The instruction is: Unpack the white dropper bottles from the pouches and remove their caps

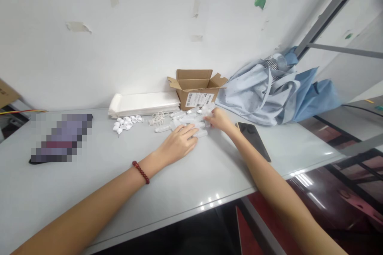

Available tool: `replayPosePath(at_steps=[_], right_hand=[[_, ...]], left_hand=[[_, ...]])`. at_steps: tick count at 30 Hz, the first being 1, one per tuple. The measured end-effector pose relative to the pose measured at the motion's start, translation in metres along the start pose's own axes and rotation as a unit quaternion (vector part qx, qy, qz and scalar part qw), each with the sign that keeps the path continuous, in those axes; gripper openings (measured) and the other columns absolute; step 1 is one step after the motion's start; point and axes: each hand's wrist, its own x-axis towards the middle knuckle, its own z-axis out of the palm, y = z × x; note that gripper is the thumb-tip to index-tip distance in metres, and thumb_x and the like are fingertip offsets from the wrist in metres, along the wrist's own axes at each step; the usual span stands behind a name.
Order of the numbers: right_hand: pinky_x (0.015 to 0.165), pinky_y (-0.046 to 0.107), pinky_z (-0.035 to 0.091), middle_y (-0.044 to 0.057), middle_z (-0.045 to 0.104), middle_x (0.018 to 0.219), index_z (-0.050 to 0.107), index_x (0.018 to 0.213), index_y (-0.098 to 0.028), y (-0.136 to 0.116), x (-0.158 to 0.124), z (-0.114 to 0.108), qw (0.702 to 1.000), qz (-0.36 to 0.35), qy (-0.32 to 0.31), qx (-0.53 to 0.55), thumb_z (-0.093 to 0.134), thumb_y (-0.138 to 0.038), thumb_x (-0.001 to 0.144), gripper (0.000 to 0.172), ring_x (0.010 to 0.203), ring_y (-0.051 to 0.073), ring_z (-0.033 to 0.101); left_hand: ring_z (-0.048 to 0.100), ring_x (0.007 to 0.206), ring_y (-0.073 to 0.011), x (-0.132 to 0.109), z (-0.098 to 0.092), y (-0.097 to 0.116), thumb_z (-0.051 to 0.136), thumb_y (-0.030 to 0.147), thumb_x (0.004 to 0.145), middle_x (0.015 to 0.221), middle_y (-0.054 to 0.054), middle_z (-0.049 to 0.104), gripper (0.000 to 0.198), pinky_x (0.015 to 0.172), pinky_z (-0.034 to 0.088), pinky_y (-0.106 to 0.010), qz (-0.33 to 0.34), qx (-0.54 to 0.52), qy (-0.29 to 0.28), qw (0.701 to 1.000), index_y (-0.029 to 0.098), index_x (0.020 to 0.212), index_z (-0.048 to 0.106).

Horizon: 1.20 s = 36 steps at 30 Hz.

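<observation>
Several translucent plastic tubes [191,120] lie in a loose pile on the grey table [125,183], in front of an open cardboard box. My left hand [178,142], a beaded bracelet on its wrist, rests palm down at the near side of the pile. Its fingers are stretched out over the nearest tubes and touch them. At the pile's right end, the curled fingers of my right hand [220,119] grip a translucent plastic tube [207,109]; its lower part is hidden by the fingers.
Left of the tubes lie white caps [127,122], looped white string [158,118] and a stack of white sleeves [145,102]. The cardboard box [196,87] and blue cloth bags [269,91] stand behind. A phone [254,140] lies beside my right forearm; a blurred-out object [62,137] lies far left.
</observation>
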Motion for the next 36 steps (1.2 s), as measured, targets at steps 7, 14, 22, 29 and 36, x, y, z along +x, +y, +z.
replayPosePath(at_steps=[7, 14, 22, 29, 36], right_hand=[[0.053, 0.024, 0.047, 0.008, 0.062, 0.048, 0.059, 0.048, -0.014, 0.005, 0.001, 0.001, 0.998, 0.012, -0.047, 0.037, 0.057, -0.040, 0.082, 0.042, 0.042, 0.015, 0.058], [0.048, 0.023, 0.047, 0.008, 0.064, 0.049, 0.057, 0.045, -0.015, 0.005, 0.001, 0.001, 0.995, 0.015, -0.060, 0.072, 0.059, -0.034, 0.077, 0.037, 0.039, 0.014, 0.057], [0.055, 0.021, 0.047, 0.006, 0.063, 0.047, 0.055, 0.044, -0.016, -0.003, -0.005, -0.014, 0.995, -0.003, 0.011, 0.100, 0.055, -0.028, 0.077, 0.035, 0.048, 0.015, 0.062], [0.056, 0.022, 0.046, 0.004, 0.068, 0.063, 0.053, 0.072, -0.017, -0.007, -0.006, -0.008, 0.981, -0.086, 0.056, 0.167, 0.052, -0.027, 0.081, 0.013, 0.052, 0.015, 0.063], [0.064, 0.026, 0.045, 0.004, 0.066, 0.077, 0.048, 0.093, -0.018, -0.010, 0.003, -0.005, 0.985, -0.129, 0.074, 0.083, 0.053, -0.023, 0.075, 0.020, 0.068, 0.019, 0.062]], left_hand=[[0.051, 0.122, -0.0292, -0.001, 0.000, 0.001, 0.048, 0.014, 0.091, 0.117, -0.012, 0.064, 0.019, 0.091, 0.045, -0.042, -0.004, 0.009, 0.000, 1.000, 0.014, 0.091, 0.067], [0.052, 0.121, -0.0288, 0.000, 0.000, 0.001, 0.048, 0.015, 0.091, 0.116, -0.012, 0.065, 0.019, 0.091, 0.046, -0.042, -0.002, 0.011, 0.010, 1.000, 0.014, 0.088, 0.067], [0.053, 0.119, -0.0289, 0.000, 0.001, 0.001, 0.047, 0.015, 0.092, 0.116, -0.012, 0.064, 0.020, 0.091, 0.046, -0.042, -0.004, 0.014, 0.006, 1.000, 0.014, 0.089, 0.067], [0.052, 0.120, -0.0281, 0.001, 0.000, 0.002, 0.047, 0.014, 0.091, 0.116, -0.012, 0.064, 0.019, 0.091, 0.046, -0.041, -0.004, 0.012, 0.000, 1.000, 0.015, 0.088, 0.066], [0.052, 0.119, -0.0278, 0.001, 0.000, 0.003, 0.048, 0.013, 0.090, 0.115, -0.012, 0.064, 0.018, 0.089, 0.046, -0.040, -0.011, 0.004, 0.010, 1.000, 0.014, 0.086, 0.066]])
